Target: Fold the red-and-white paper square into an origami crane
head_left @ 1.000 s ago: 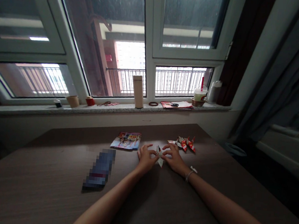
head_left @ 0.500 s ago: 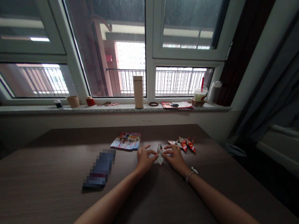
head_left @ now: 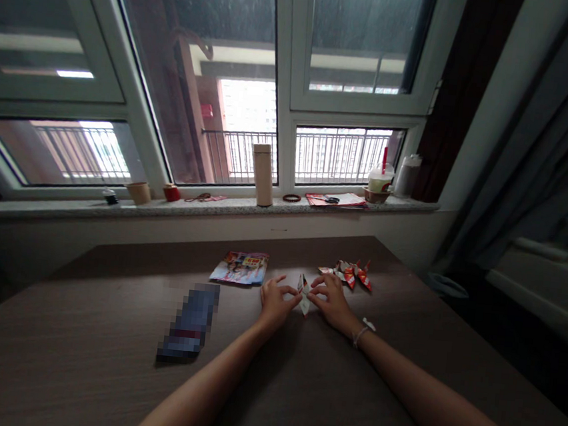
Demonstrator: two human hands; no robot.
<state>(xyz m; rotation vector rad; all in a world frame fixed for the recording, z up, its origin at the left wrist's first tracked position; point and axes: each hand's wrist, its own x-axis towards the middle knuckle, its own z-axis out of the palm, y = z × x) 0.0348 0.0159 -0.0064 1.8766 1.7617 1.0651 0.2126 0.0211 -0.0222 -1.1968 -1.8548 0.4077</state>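
A small folded paper piece (head_left: 304,306), mostly white with some red and dark print, stands between my two hands over the brown table (head_left: 103,316). My left hand (head_left: 277,301) pinches its left side between thumb and forefinger, the other fingers curled loosely. From the right, my right hand (head_left: 330,300) pinches the opposite side, and a bracelet circles that wrist. Just beyond my right hand lie several red and white origami cranes (head_left: 353,273), partly hidden by it. The fine folds of the piece are too small to make out.
Left of my hands are a colourful printed booklet (head_left: 240,267) and a blurred dark blue object (head_left: 190,321). Along the windowsill (head_left: 214,207) stand a beige flask (head_left: 262,175), a paper cup (head_left: 138,192), a drink with a red straw (head_left: 380,179), and scissors (head_left: 332,199) on red and white paper.
Both hands keep their pinch on the folded paper piece in nearly the same spot. The paper's upper part looks slightly more spread. Everything else is unmoved.
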